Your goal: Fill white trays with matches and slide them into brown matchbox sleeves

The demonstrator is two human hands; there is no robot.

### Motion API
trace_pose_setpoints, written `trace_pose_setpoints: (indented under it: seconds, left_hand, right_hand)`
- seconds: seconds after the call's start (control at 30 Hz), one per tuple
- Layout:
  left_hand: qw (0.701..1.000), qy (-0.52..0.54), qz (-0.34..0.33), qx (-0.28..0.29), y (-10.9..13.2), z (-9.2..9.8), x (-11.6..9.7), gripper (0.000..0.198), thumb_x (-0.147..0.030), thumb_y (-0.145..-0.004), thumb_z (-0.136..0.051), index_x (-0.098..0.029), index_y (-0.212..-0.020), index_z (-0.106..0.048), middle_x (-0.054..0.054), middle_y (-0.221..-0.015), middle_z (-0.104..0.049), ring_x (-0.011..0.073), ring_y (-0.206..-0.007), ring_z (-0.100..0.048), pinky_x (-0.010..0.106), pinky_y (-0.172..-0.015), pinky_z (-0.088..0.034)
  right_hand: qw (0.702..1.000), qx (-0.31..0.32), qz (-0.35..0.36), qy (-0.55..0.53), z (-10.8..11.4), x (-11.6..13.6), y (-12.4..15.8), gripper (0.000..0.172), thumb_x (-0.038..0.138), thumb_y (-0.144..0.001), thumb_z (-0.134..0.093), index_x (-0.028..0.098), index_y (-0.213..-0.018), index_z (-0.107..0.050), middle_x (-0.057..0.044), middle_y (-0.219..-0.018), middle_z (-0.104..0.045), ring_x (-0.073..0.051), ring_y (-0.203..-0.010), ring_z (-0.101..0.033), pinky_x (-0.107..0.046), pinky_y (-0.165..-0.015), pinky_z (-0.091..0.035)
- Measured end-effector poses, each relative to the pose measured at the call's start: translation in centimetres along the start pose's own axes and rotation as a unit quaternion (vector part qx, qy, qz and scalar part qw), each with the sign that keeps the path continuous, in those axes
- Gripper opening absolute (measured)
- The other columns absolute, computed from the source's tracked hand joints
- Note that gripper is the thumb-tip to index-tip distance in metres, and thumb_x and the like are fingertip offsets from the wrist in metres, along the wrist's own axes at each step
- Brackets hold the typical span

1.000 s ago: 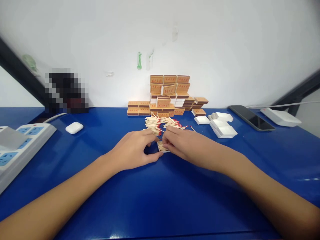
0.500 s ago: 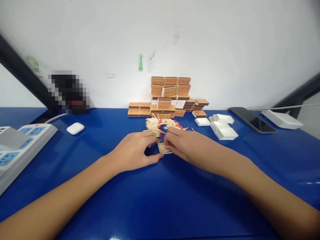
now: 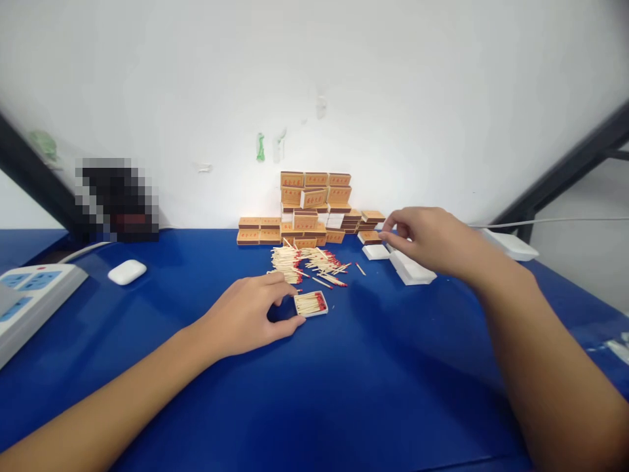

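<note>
Beside the loose matches lies a small white matchbox tray [image 3: 322, 312], filled with red-headed matches [image 3: 308, 303]. My left hand [image 3: 250, 311] rests at its left end, thumb at the near corner and fingers at the far one, holding it on the table. Off to the right, my right hand [image 3: 427, 236] is above the white trays, thumb and index finger apart. Its fingertips come up to an orange-brown matchbox cover [image 3: 369, 237]; whether they touch it is hard to tell. A heap of loose matches [image 3: 285, 265] spreads behind the filled tray.
Orange matchboxes stand stacked [image 3: 314, 196] against the wall. White trays [image 3: 411, 269] lie under my right hand. On the blue table's left are a white earphone case [image 3: 127, 272] and a power strip [image 3: 44, 295]; a white box [image 3: 511, 244] sits at the far right.
My right hand has left the matchbox tray and moved right to the matchbox cover, uncovering the matches in the tray. My left hand stays at the tray. The camera view has shifted somewhat.
</note>
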State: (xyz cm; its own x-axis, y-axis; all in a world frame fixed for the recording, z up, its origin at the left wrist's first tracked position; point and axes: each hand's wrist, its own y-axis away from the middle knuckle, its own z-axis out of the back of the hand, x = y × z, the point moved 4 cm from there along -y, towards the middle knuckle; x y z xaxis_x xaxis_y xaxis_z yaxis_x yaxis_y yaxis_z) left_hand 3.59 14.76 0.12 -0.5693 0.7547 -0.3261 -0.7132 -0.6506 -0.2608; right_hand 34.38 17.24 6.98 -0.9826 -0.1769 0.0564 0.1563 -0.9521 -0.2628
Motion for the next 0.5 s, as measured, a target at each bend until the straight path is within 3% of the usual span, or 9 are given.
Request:
trace_pose_setpoints:
  seconds: [0.1, 0.23, 0.37, 0.5]
  left_hand:
    - [1.0, -0.001, -0.003, -0.001, -0.1, 0.0, 0.0, 0.027, -0.046, -0.095, -0.067, -0.021, -0.103, -0.074, 0.0, -0.087, -0.065, 0.0132, -0.068, -0.057, 0.027, -0.061, -0.041]
    - [1.0, -0.009, -0.001, -0.001, -0.1, 0.0, 0.1, 0.028, -0.047, -0.095, -0.066, -0.023, -0.108, -0.074, 0.0, -0.086, -0.064, 0.0129, -0.066, -0.055, 0.027, -0.059, -0.039]
    - [1.0, -0.017, 0.01, 0.004, -0.2, -0.1, 0.2, 0.029, -0.048, -0.095, -0.066, -0.024, -0.108, -0.074, 0.0, -0.088, -0.064, 0.0133, -0.066, -0.055, 0.027, -0.059, -0.04]
    - [1.0, -0.019, 0.009, 0.011, -0.1, -0.1, 0.2, 0.031, -0.05, -0.096, -0.065, -0.025, -0.112, -0.074, 0.001, -0.09, -0.065, 0.014, -0.068, -0.057, 0.027, -0.06, -0.041]
  right_hand:
    - [0.995, 0.063, -0.077, -0.01, -0.4, -3.5, 0.2, 0.03, 0.048, -0.093, -0.06, 0.021, -0.087, -0.071, -0.007, -0.079, -0.071, -0.021, -0.067, -0.061, -0.034, -0.06, -0.039]
    - [0.983, 0.106, -0.149, 0.011, -0.6, -5.3, 1.0, 0.041, 0.061, -0.086, -0.065, 0.021, -0.083, -0.072, -0.01, -0.083, -0.075, -0.024, -0.072, -0.066, -0.035, -0.062, -0.043]
    - [0.975, 0.133, -0.175, 0.042, -0.8, -5.1, 1.3, 0.049, 0.069, -0.081, -0.069, 0.021, -0.088, -0.074, -0.013, -0.092, -0.078, -0.03, -0.083, -0.07, -0.036, -0.063, -0.045]
    - [0.987, 0.075, -0.121, 0.073, -1.2, -3.0, 0.3, 0.032, 0.05, -0.091, -0.065, 0.02, -0.094, -0.073, -0.013, -0.098, -0.078, -0.028, -0.087, -0.07, -0.034, -0.065, -0.042]
